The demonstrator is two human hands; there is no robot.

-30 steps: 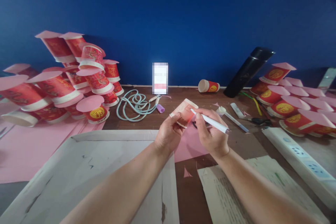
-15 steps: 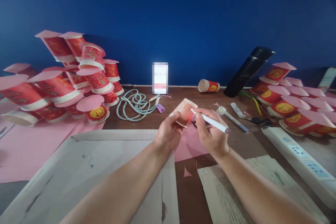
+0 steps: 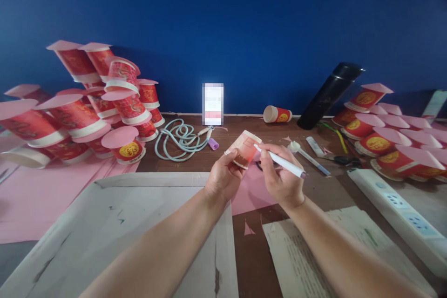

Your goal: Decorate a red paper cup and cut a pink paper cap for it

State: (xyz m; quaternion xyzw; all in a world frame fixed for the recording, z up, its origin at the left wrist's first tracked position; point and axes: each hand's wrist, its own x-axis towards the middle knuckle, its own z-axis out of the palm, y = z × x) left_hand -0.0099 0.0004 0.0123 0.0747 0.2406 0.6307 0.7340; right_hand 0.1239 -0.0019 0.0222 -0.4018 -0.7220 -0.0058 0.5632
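Observation:
My left hand (image 3: 225, 174) is closed around a paper cup (image 3: 247, 145), tilted, with a pale and red side facing me and thin dark lines drawn on it. Between the fingers of my right hand (image 3: 284, 177) is a white marker pen (image 3: 284, 163), its tip at or very near the cup's side; I cannot tell if it touches. A purple cap (image 3: 213, 144) lies on the table beyond my left hand. Below both hands lies a pink sheet of paper (image 3: 253, 193).
Red paper cups with pink paper tops stand stacked at left (image 3: 127, 107) and right (image 3: 387, 139). Around lie a coiled cable (image 3: 174, 142), a lit phone (image 3: 213, 102), a cup on its side (image 3: 277, 114), a black flask (image 3: 330, 95), a glue stick (image 3: 314, 146), a power strip (image 3: 398, 214) and a white box lid (image 3: 139, 214).
Almost nothing differs. Both hands, the cup and the marker pen keep nearly the same position, with only a very slight shift.

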